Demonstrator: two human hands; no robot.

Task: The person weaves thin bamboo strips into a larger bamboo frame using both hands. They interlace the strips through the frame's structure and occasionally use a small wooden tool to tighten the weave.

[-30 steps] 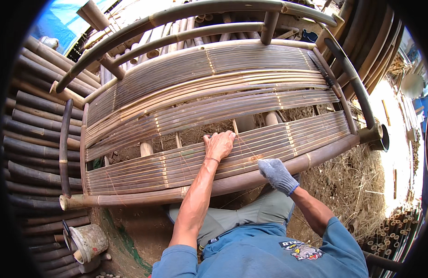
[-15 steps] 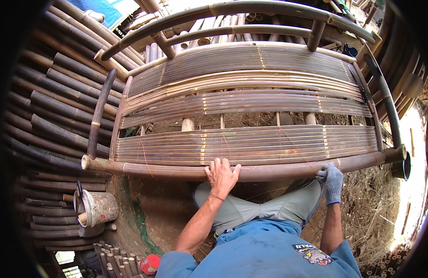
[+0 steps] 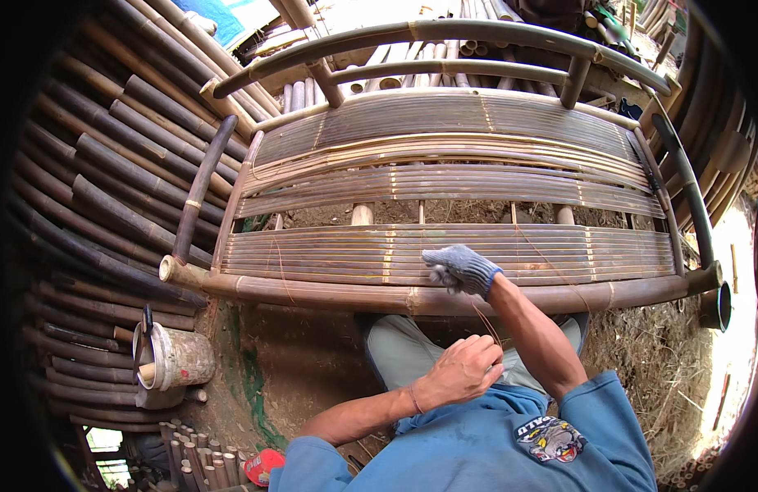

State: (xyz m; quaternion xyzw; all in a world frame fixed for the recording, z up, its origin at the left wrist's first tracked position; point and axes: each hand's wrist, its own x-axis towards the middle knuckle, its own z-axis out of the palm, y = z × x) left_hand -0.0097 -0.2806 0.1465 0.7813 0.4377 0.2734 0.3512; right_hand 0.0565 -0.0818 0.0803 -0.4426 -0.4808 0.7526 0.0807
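In a bamboo yard on bare dirt ground (image 3: 313,361), clock directions read from the middle of the view: stacked dark bamboo poles (image 3: 108,202) from 8 to 10 o'clock, a blue tarp (image 3: 219,20) at 11, a stained pale bucket (image 3: 182,358) at 8. Across the middle and up toward 12, a long bamboo settee (image 3: 510,184), back rails on the far side, seat made of thin slat panels. Nearest to the wearer, a thick front rail (image 3: 346,297), with a slat panel (image 3: 330,254) just beyond. Draped loosely there, thin orange-brown strands (image 3: 551,261) toward 3, another toward 9.

At 5 o'clock, below the rail, a bare left hand (image 3: 465,366), fingers curled in and apparently pinching a thin wire (image 3: 486,320). Between 3 and 4, above it, a gloved right hand (image 3: 461,269), fingers bent together over the panel's near edge; impossible to tell whether pinching anything.

Most likely a wire-handling step in hand at the front rail, not yet finished. For the next move, probably calls for a firm pinch, even tension and care not to snag the loose strands.
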